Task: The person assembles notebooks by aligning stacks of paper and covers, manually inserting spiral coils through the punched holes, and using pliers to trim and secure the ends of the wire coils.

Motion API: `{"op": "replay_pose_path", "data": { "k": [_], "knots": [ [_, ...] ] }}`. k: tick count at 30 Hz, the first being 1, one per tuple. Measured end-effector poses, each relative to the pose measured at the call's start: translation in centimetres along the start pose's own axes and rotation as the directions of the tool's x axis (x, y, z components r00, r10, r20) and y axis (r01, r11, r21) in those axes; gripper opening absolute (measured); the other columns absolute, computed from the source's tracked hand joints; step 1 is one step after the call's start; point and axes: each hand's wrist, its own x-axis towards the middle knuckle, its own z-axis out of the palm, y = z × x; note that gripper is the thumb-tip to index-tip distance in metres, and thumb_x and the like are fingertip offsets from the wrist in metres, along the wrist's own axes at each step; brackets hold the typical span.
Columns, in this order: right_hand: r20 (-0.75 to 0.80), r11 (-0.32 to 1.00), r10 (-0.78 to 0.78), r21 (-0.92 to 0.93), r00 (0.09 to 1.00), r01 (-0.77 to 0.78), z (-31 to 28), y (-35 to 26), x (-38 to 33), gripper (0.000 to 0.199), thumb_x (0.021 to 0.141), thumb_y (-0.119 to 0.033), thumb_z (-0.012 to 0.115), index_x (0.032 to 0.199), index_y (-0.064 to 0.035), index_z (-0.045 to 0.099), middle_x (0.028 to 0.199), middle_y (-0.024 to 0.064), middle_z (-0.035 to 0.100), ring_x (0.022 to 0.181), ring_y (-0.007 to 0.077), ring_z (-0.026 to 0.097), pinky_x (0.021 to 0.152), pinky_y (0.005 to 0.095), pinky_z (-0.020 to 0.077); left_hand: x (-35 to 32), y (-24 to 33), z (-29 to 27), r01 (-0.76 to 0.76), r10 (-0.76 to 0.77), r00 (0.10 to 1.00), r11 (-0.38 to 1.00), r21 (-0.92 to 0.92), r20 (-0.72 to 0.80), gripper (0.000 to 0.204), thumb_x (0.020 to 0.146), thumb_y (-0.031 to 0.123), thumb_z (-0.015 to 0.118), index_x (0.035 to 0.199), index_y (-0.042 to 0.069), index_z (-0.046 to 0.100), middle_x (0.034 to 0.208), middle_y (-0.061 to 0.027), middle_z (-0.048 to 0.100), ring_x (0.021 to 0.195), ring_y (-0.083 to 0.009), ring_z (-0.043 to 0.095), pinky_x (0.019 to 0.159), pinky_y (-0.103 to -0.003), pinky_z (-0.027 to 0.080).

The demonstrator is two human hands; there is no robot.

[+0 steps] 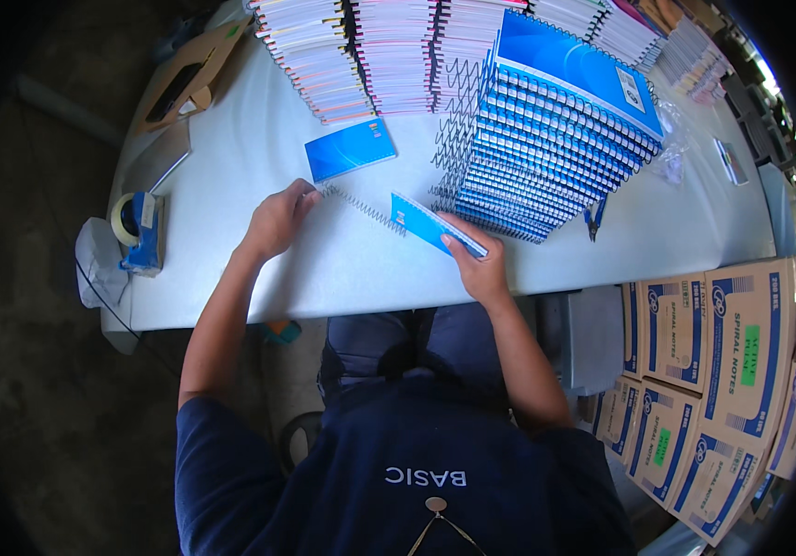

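My left hand [279, 221] is closed, its thumb and finger pinching one end of a thin metal spiral coil [367, 210]. From there the coil stretches right and slightly down over the white table, its far end close to a small blue-covered notebook [424, 224]. That notebook is tilted in my right hand [479, 263], thumb on the cover and fingers behind. Whether the coil touches its punched edge, I cannot tell. Just beyond my left hand a second blue notebook [352, 150] lies flat. A tall stack of blue spiral-bound notebooks [560, 139] stands beyond my right hand.
Loose spiral coils [456, 130] bunch along the stack's left side, and blue-handled pliers [593, 219] lie at its right. Piles of page blocks [315, 56] line the table's far side. A blue tape dispenser [146, 236] sits at the left edge. Cardboard cartons [732, 371] are stacked at right.
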Motion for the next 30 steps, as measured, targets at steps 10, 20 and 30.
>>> {"op": "replay_pose_path", "data": {
  "k": [10,20,30],
  "knots": [
    [0.009,1.0,0.001,0.023,1.0,-0.001,0.0,0.1,-0.1,0.026,0.087,-0.001,0.058,0.112,0.0022,0.061,0.108,0.0119,0.066,0.099,0.0151,0.061,0.088,0.0261,0.0461,1.1,0.0,0.7,0.231,-0.068,0.955,0.781,-0.58,0.289,0.047,0.097,0.045,0.04,0.09,0.002,0.057,0.065,0.0002,0.045,0.06,-0.0088,0.04,0.057,-0.025,0.036],
    [0.048,0.999,0.036,0.036,0.998,-0.037,-0.4,-0.9,-1.0,0.026,0.085,-0.002,0.059,0.111,0.0019,0.062,0.105,0.0109,0.067,0.096,0.0137,0.061,0.086,0.0255,0.0462,-2.3,5.5,0.5,-0.001,0.133,0.972,0.829,-0.559,0.195,0.045,0.097,0.042,0.043,0.08,0.003,0.057,0.066,-0.003,0.049,0.062,-0.0119,0.043,0.061,-0.027,0.039],
    [0.163,1.0,-0.024,0.006,0.986,0.023,-0.6,-1.2,-1.3,0.026,0.084,0.001,0.06,0.11,0.0003,0.064,0.104,0.0111,0.067,0.091,0.0135,0.063,0.082,0.0248,0.0481,-2.4,5.7,1.5,0.206,0.032,0.938,0.75,-0.629,0.346,0.045,0.095,0.042,0.047,0.079,0.001,0.058,0.061,-0.0026,0.051,0.061,-0.0108,0.049,0.06,-0.024,0.041]
  ]
}}
